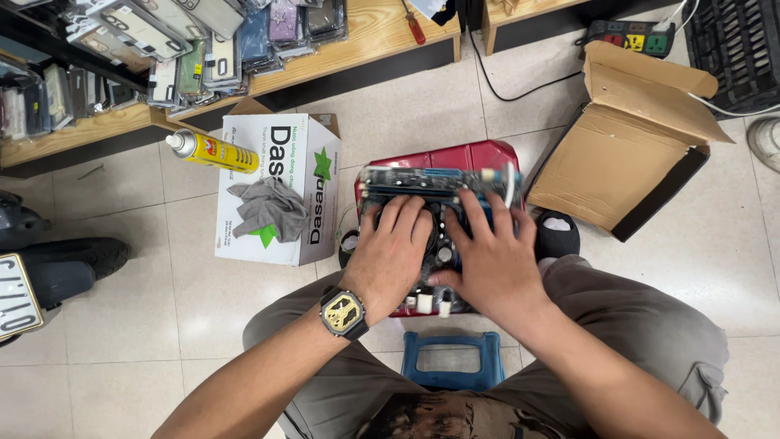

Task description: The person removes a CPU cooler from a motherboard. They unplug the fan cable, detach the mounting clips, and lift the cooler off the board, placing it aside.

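1. The computer motherboard (439,183) is lying flat on a red plastic stool (455,156), right between the person's knees. Only its far edge with the slots really shows; the rest is under the hands.
2. Left hand (390,256) is palm-down on the board, fingers spread and flat, pressing more than gripping. There's a dark wristwatch (343,312) with a gold face on that wrist.
3. Right hand (491,260) does the same, splayed over the right half with the fingertips reaching the far edge. Can't tell if it's pinching anything underneath.
4. How far along? My guess is mid-job: both hands are down on the board, no tool in either, and nothing taken off it lies around. What's been seated or cleaned is hidden by the palms.
5. A yellow spray can (213,151) and a grey rag (268,207) sit on a white cardboard box (280,244) just left of the stool, untouched right now.
6. An open brown carton (626,142) is close on the right, and a small blue stool (451,358) is under the person.
7. Room-wise, the board nearly fills the stool top, so little margin at the edges. Bare tile floor (406,106) is beyond it, up to a wooden shelf (382,36) of phone cases (187,49).
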